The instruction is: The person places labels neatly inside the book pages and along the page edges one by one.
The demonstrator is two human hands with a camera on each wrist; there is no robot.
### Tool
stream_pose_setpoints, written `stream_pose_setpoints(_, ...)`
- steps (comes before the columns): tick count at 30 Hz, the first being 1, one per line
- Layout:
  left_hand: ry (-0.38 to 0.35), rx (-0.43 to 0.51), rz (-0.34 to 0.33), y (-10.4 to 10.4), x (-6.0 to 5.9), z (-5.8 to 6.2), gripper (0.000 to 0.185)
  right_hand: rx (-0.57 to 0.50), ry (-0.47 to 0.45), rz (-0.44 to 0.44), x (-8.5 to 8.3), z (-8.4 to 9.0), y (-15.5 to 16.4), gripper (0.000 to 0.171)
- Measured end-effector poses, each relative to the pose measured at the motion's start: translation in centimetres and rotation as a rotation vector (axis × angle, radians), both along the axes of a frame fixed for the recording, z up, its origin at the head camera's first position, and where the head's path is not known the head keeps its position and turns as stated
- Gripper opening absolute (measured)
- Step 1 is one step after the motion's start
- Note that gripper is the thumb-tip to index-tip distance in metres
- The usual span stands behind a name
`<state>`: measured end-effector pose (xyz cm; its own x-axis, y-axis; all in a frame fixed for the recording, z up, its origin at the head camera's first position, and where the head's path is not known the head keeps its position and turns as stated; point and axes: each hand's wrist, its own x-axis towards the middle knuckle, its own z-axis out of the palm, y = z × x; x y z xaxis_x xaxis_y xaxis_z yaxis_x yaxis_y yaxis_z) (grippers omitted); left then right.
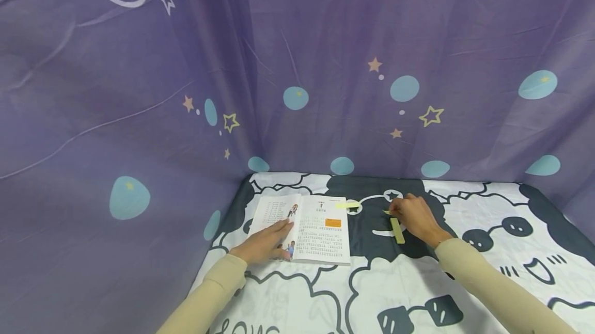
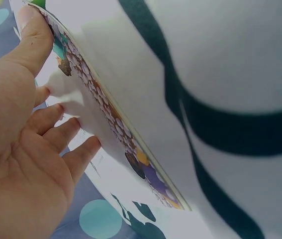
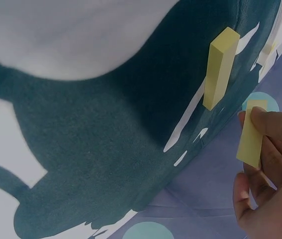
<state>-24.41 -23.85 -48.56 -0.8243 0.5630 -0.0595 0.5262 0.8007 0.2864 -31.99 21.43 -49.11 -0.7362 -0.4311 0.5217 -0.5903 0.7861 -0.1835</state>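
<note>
An open book [image 1: 321, 256] lies on the patterned cloth, with print on both pages and small coloured pictures on the left page. My left hand [image 1: 262, 243] rests on that left page with its fingers spread; the left wrist view shows the thumb near the book's edge. A yellow sticky strip [image 1: 347, 205] sticks out past the right page's edge. My right hand [image 1: 416, 218] pinches a single yellow sticky note [image 3: 252, 137] between thumb and fingers. Below that hand, apart from it, a thick pad of yellow sticky notes [image 3: 220, 69] sits on the dark part of the cloth.
The cloth [image 1: 321, 298] bears black and white cartoon figures. A purple curtain [image 1: 325, 65] with stars and blue spots hangs behind and along the left side. An orange box [image 1: 333, 223] shows on the right page.
</note>
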Motion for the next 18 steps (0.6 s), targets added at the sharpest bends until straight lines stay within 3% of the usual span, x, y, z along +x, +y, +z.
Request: stream_pose_setpoints(18, 0.002, 0.000, -0.004, 0.0, 0.0, 0.1, 0.090, 0.004, 0.009, 0.031, 0.0, -0.3, -2.1, 0.016)
